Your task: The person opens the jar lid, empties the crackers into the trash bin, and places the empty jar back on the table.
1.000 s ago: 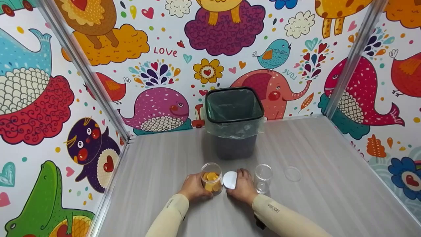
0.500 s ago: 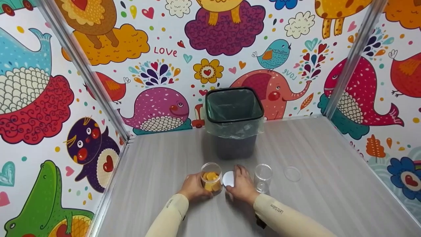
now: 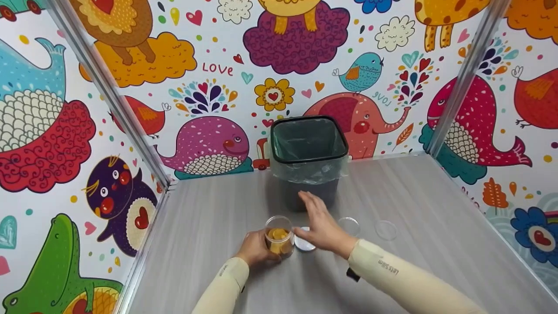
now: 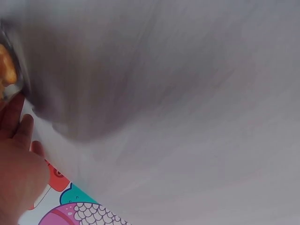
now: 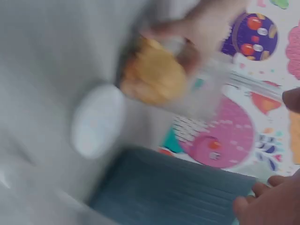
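My left hand [image 3: 255,249] grips a clear plastic jar [image 3: 279,221] round its left side. The jar stands uncovered on the table, partly filled with orange-yellow round slices [image 5: 161,75]. Flat on the table just right of the jar lies a white disc [image 3: 304,245], its upper right side partly covered by my right hand in the head view. My right hand [image 3: 321,229] is raised over it with fingers extended and nothing in its grasp. In the left wrist view only a corner of the jar and the fingers [image 4: 21,129] show.
A dark waste bin [image 3: 307,194] with a clear liner stands behind the hands, against the patterned wall. A second clear jar [image 3: 349,223], partly hidden by the right forearm, stands to the right. Beyond it lies a clear round lid [image 3: 386,230].
My right hand has let go of the white disc, which now lies flat, and has lifted up and away toward the bin with fingers spread. The left hand keeps its grip on the jar.
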Motion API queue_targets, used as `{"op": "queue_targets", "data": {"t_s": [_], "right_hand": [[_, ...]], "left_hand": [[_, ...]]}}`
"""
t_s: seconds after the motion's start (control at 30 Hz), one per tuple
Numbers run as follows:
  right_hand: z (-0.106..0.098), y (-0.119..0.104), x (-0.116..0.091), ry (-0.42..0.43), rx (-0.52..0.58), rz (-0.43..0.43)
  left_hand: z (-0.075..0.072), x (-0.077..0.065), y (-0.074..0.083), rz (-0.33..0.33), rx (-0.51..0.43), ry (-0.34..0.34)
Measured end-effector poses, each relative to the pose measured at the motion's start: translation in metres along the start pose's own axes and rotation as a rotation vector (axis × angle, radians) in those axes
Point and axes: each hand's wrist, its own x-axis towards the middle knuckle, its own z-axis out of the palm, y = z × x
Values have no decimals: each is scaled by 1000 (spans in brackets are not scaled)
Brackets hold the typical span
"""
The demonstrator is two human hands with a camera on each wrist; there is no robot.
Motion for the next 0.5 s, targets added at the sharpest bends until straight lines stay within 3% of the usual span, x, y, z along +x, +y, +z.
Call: {"op": "queue_targets", "data": {"t_s": [0.1, 0.2, 0.37, 0.5], "right_hand": [[-26, -6, 17, 36, -23, -82], [-52, -2, 36, 139, -44, -120], [-91, 25, 61, 293, -30, 69], [-110, 57, 72, 281, 22, 280]], "left_hand": [[-1, 0, 3, -16, 15, -7], [-2, 0, 6, -44, 15, -29], [-2, 0, 8, -71, -26, -43], [0, -1, 4, -41, -26, -21]]}}
